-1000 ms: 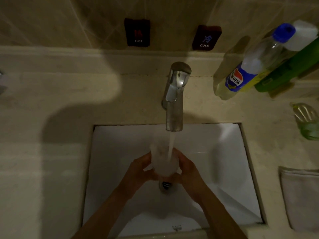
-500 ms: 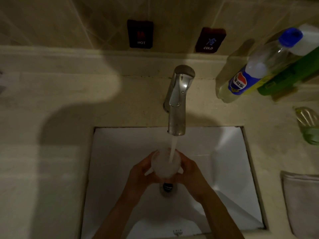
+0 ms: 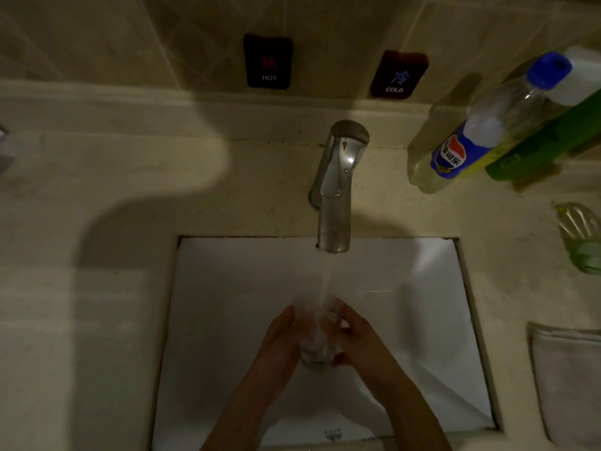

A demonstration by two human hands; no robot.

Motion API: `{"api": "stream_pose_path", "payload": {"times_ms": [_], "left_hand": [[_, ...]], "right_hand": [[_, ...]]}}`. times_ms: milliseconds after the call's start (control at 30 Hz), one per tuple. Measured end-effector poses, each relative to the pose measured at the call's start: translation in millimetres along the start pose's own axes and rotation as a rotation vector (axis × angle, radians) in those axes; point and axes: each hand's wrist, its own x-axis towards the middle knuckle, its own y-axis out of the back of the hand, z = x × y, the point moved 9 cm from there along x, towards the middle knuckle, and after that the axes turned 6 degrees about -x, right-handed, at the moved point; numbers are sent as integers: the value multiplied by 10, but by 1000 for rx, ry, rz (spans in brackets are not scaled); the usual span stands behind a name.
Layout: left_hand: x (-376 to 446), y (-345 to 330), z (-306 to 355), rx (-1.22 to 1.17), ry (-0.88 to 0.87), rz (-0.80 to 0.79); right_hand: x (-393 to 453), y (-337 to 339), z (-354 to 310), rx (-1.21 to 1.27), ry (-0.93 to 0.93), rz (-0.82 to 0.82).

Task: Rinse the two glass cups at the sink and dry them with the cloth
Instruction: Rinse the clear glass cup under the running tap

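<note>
Beige tiles fill the top of the frame, with a dark HOT sign [image 3: 268,61] left of centre and a COLD sign [image 3: 398,75] to its right. Below them runs the pale stone bench [image 3: 97,222], heavily shadowed on its left half. At lower centre sits the white sink [image 3: 227,304], and the chrome tap [image 3: 338,187] reaches over its far edge, pouring a stream of water [image 3: 326,281] straight down.

Under that stream, at bottom centre, the left hand [image 3: 281,333] curls its fingers around the left side of a glass cup [image 3: 314,336], and the right hand [image 3: 356,333] grips the cup's right side. Blurred by water, the cup sits between both palms, low in the basin; its exact tilt cannot be told.

Toward the upper right, a clear bottle with a blue cap [image 3: 487,125] leans beside a green bottle [image 3: 553,138]. Lower along the right edge rests a greenish glass object [image 3: 582,236], blurred, and beneath it a pale folded cloth [image 3: 569,385] lies on the bench, well apart from the hands.
</note>
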Motion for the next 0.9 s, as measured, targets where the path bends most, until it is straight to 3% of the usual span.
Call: {"api": "stream_pose_path", "payload": {"times_ms": [233,467,667,800,900], "left_hand": [[4,-57,-143,-48,-2,265],[9,-75,-94,19,12,473],[117,-38,-31,-23,65,516],[200,-32,16,-158,103,508],[213,-66,59,-100,90,509]], "right_hand": [[-113,-64,-26,-275,91,322],[-46,-151,-161,-431,34,487],[221,-134,-201,-92,20,367],[391,-128,-207,-50,13,270],[353,-95,-203,1,28,281]]}}
